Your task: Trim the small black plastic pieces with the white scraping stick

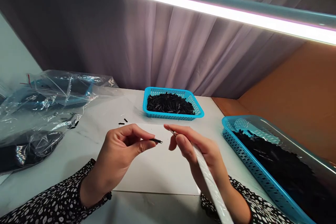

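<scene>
Between the thumb and forefinger of my left hand (pixel 122 152) is a small, narrow black piece (pixel 156 140), with thin prongs at its right end. My right hand (pixel 198 147) is closed around a slim tool with a long white patterned handle (pixel 210 182) and a thin metal tip (pixel 172 131). That tip points up and left, a short way from the black piece and apart from it. Both hands are above a white sheet (pixel 154 178). A few loose black pieces (pixel 121 123) lie beyond my left hand.
A blue basket (pixel 173 115) heaped with black pieces stands at the back. To the right is a larger blue basket (pixel 252 162), also full of black pieces. Clear plastic bags (pixel 60 87) with dark contents lie on the left. A bright tube lamp (pixel 223 10) hangs overhead.
</scene>
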A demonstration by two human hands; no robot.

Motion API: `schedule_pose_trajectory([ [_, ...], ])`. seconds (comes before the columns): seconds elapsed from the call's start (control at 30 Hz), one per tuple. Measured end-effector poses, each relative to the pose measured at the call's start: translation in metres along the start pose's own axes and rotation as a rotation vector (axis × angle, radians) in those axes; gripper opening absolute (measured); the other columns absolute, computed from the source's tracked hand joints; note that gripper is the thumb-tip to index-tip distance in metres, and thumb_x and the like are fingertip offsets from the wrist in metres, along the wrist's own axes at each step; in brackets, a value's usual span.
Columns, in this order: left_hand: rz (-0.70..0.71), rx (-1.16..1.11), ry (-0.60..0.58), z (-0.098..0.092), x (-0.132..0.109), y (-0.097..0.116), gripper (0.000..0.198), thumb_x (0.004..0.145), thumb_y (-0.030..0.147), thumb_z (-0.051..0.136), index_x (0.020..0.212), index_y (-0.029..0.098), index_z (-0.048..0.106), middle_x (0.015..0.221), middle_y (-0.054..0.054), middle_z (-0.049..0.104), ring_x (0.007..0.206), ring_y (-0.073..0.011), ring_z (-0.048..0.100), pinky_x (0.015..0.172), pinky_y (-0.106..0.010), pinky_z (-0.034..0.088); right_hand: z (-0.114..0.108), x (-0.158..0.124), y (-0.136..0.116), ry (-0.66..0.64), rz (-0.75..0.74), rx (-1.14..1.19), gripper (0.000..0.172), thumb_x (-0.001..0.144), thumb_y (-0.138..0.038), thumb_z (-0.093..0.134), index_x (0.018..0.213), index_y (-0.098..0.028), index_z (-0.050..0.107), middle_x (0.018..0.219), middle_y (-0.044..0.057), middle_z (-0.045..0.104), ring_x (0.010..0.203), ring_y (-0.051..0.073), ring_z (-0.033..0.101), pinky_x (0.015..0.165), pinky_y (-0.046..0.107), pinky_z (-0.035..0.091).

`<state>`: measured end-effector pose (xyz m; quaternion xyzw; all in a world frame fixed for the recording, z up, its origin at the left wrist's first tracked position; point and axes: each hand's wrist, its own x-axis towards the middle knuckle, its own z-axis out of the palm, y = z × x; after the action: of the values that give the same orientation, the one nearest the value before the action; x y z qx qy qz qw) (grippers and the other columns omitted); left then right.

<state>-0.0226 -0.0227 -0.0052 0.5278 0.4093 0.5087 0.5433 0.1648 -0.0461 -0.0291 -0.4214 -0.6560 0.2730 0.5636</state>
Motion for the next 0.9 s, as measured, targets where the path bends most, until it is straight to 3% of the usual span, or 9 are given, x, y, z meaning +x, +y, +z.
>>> schedule_pose_trajectory([
  [0.2, 0.038, 0.032, -0.054, -0.002, 0.001, -0.006, 0.01, 0.071, 0.019, 0.086, 0.069, 0.026, 0.079, 0.07, 0.002, 0.076, 0.069, -0.0099, 0.067, 0.066, -0.015, 0.054, 0.006, 0.002, -0.006, -0.091, 0.158, 0.155, 0.011, 0.085, -0.029, 0.075, 0.091, -0.019, 0.072, 0.062, -0.004, 0.062, 0.05, 0.009, 0.048, 0.046, 0.021, 0.042],
  [0.3, 0.004, 0.067, -0.061, -0.002, 0.0, -0.005, 0.01, 0.069, 0.022, 0.088, 0.074, 0.026, 0.08, 0.073, 0.001, 0.075, 0.068, -0.011, 0.064, 0.062, -0.017, 0.052, 0.008, 0.001, -0.006, -0.066, 0.098, 0.119, 0.008, 0.087, -0.025, 0.073, 0.082, -0.019, 0.071, 0.064, -0.003, 0.065, 0.05, 0.009, 0.049, 0.046, 0.021, 0.043],
  [0.4, -0.037, 0.101, -0.065, -0.001, 0.001, -0.003, 0.028, 0.061, 0.021, 0.091, 0.086, 0.027, 0.081, 0.079, 0.0, 0.076, 0.059, -0.0085, 0.054, 0.05, -0.016, 0.045, 0.009, -0.001, -0.005, -0.002, 0.001, 0.044, 0.009, 0.086, -0.022, 0.075, 0.079, -0.019, 0.07, 0.061, -0.004, 0.065, 0.048, 0.009, 0.048, 0.046, 0.021, 0.043],
  [0.47, -0.05, 0.12, -0.067, -0.001, 0.003, -0.003, 0.029, 0.058, 0.019, 0.092, 0.083, 0.026, 0.081, 0.079, 0.0, 0.075, 0.056, -0.0074, 0.05, 0.048, -0.016, 0.042, 0.009, -0.002, -0.004, 0.017, -0.045, 0.016, 0.008, 0.085, -0.02, 0.076, 0.08, -0.018, 0.07, 0.063, -0.003, 0.069, 0.049, 0.009, 0.05, 0.047, 0.021, 0.045],
  [0.73, -0.077, 0.064, -0.087, 0.0, 0.002, -0.004, 0.024, 0.055, 0.017, 0.093, 0.075, 0.023, 0.08, 0.071, 0.0, 0.074, 0.063, -0.0107, 0.062, 0.059, -0.018, 0.053, 0.012, -0.005, -0.001, -0.02, -0.052, -0.002, 0.007, 0.086, -0.021, 0.076, 0.083, -0.017, 0.071, 0.067, 0.001, 0.074, 0.05, 0.01, 0.055, 0.046, 0.022, 0.045],
  [0.9, 0.001, 0.06, -0.115, 0.0, 0.004, -0.003, 0.01, 0.067, 0.016, 0.087, 0.069, 0.024, 0.081, 0.066, 0.001, 0.076, 0.063, -0.0103, 0.068, 0.061, -0.015, 0.055, 0.01, -0.002, -0.001, -0.083, 0.009, 0.009, 0.014, 0.089, -0.025, 0.071, 0.078, -0.019, 0.066, 0.063, -0.002, 0.068, 0.052, 0.012, 0.056, 0.05, 0.022, 0.046],
])
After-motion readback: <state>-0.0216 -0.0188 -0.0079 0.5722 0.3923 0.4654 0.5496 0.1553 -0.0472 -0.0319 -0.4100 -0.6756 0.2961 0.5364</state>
